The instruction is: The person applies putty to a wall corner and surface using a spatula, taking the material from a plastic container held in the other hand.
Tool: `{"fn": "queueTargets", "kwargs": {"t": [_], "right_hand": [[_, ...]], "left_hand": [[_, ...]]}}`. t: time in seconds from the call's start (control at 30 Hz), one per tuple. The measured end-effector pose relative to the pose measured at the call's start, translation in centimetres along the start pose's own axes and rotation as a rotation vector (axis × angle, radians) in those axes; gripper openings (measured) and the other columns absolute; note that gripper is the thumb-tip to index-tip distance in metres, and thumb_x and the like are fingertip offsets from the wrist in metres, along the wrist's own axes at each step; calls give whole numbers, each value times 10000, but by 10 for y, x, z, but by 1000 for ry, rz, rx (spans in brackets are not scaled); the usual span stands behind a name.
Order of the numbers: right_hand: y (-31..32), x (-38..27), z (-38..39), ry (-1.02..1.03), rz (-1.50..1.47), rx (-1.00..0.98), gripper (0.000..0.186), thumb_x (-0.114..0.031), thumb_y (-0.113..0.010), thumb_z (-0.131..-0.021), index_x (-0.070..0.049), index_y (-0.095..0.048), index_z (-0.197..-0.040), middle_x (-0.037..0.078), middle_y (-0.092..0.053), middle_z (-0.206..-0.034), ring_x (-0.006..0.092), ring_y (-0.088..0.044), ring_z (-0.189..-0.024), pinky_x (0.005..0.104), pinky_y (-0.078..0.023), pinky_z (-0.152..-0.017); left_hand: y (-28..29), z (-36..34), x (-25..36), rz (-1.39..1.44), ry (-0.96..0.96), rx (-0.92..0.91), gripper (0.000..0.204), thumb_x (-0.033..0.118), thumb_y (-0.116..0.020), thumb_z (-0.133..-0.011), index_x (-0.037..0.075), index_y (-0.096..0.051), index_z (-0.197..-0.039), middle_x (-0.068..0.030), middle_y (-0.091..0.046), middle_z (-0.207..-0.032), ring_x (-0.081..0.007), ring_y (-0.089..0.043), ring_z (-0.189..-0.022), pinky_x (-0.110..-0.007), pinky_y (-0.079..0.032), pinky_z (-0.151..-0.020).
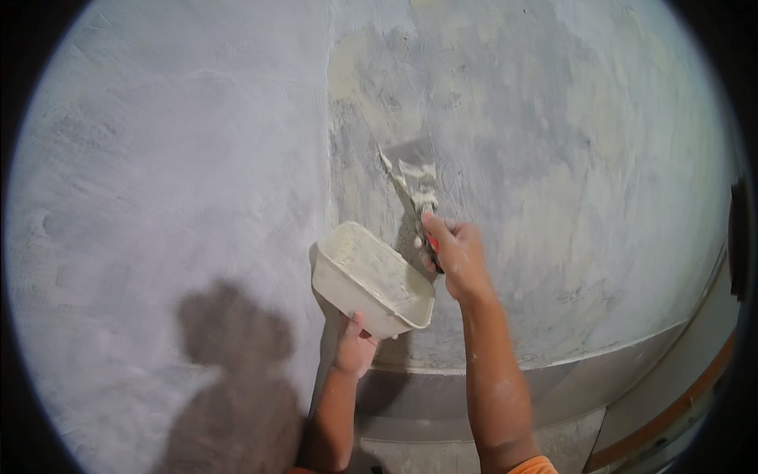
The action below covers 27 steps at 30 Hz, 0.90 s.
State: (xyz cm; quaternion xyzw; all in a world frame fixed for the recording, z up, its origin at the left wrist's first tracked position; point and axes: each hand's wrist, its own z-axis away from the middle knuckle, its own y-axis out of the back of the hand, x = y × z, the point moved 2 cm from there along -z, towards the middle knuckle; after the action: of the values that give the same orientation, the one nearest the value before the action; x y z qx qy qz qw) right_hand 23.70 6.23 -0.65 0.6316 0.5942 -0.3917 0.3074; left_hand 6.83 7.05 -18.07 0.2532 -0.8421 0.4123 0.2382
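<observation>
My right hand (458,257) is closed round the dark and red handle of a putty knife (412,162). Its wide metal blade points up against the wall and carries smears of pale filler. Below and to the left, my left hand (356,347) grips the lower side of a white plastic tub (371,312), thumb on its outer wall. The tub is tilted, and pale filler coats its inside. The fingers under the tub are mostly hidden. Pale specks of filler cling to my right hand and forearm.
The grey plastered wall (545,182) has patchy pale and darker areas. A vertical corner line (328,118) runs left of the knife. Along the wall's foot is a grey band (553,387). A brown edge (671,426) and a dark object (741,237) stand at the right.
</observation>
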Motion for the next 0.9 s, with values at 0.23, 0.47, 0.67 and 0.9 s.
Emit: {"fn": "queueTargets", "kwargs": {"t": [0.23, 0.47, 0.67, 0.9], "right_hand": [[13, -41, 57, -127, 16, 79, 299, -280, -702, -910, -10, -643, -796, 42, -603, -655, 101, -479, -463, 260, -349, -426], [10, -91, 78, -97, 157, 261, 274, -254, -700, -893, -7, -636, -792, 27, -573, -646, 87, -473, -490, 235, -318, -407], [-37, -103, 16, 89, 130, 92, 318, -272, -692, -899, 7, -635, -759, 26, -567, -643, 87, -467, -494, 253, -356, -438], [-24, -53, -16, -40, 162, 205, 351, -315, -729, -873, 2, -650, -743, 54, -607, -650, 108, -490, -495, 272, -377, -461]], "left_hand": [[-36, 13, 63, 51, -24, -40, 797, 522, -554, -963, 82, -241, -1548, -108, -386, -1533, -301, -368, -1412, -503, -310, -1153], [-38, 6, 64, 135, 78, -144, 915, 520, -688, -877, 85, -240, -1546, -88, -387, -1525, -282, -363, -1416, -490, -286, -1170], [-19, 2, 31, 72, 140, -114, 923, 525, -681, -879, 79, -230, -1549, -94, -374, -1534, -286, -346, -1430, -491, -274, -1179], [6, -12, 18, 35, 100, -63, 893, 506, -639, -916, 51, -211, -1553, -108, -357, -1549, -299, -344, -1431, -502, -244, -1192]]}}
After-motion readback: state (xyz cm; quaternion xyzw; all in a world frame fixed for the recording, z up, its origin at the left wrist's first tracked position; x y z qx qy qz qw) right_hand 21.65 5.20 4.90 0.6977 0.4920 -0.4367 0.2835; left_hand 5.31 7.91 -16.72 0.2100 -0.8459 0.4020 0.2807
